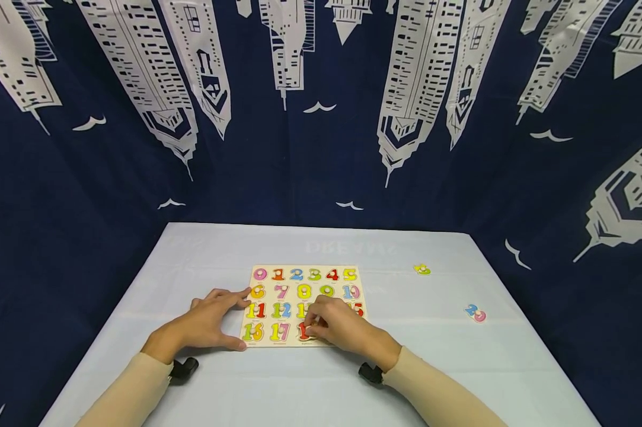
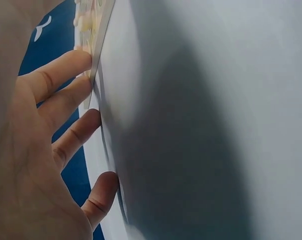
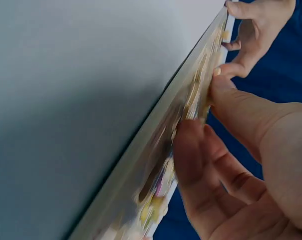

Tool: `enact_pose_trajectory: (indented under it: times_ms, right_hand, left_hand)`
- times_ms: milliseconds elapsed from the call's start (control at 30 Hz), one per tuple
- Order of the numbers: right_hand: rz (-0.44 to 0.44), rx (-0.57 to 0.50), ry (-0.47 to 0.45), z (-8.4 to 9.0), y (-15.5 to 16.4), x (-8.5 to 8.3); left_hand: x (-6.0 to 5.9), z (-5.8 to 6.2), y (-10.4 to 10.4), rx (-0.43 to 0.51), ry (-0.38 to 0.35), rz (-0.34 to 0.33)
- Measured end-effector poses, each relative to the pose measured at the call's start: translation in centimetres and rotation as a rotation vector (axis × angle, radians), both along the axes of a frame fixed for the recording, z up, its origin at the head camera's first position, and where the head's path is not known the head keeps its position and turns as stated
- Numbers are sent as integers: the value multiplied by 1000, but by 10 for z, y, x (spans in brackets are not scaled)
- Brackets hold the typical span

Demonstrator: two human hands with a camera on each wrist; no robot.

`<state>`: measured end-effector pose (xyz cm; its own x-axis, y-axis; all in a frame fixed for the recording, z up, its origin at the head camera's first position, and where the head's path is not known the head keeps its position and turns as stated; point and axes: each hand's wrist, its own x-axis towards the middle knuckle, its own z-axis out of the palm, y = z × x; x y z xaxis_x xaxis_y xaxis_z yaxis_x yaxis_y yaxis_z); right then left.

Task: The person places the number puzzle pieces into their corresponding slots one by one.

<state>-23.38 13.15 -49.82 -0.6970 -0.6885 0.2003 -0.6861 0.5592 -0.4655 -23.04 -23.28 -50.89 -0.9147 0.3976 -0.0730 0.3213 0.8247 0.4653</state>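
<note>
Two wide margins of bare pale surface (image 1: 203, 249) flank our work, and more of it runs free behind the board to the far edge, where a dark blue backdrop printed with white towers (image 1: 321, 118) closes off the back and both sides. Near the middle of the surface, toward our side, lies the wooden number puzzle board (image 1: 306, 305), square to us, its near edge well back from the surface's near edge. Our left hand (image 1: 211, 323) rests at the board's left edge, fingers spread and nearly straight, fingertips (image 2: 83, 60) touching that edge and the thumb at the near-left corner, gripping nothing. Our right hand (image 1: 342, 326) lies over the board's near-right part, fingers curled onto a red number piece (image 1: 302, 331) in the bottom row; we cannot tell whether they truly pinch it. Off to the right, well apart from the board, sit two loose pieces: a pink and blue one (image 1: 475, 313) and, farther back, a small yellow one (image 1: 422, 270).
</note>
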Motion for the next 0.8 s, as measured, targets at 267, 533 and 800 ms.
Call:
enact_pose_trajectory:
  times_ms: [267, 533, 800]
  right_hand:
    - [-35, 22, 28, -2, -10, 4]
    - [-58, 37, 14, -2, -12, 4]
    - [-50, 64, -10, 2, -15, 3]
  left_hand:
    - [3, 4, 0, -12, 5, -25]
    - [4, 5, 0, -14, 6, -30]
    - [4, 6, 0, -14, -9, -19]
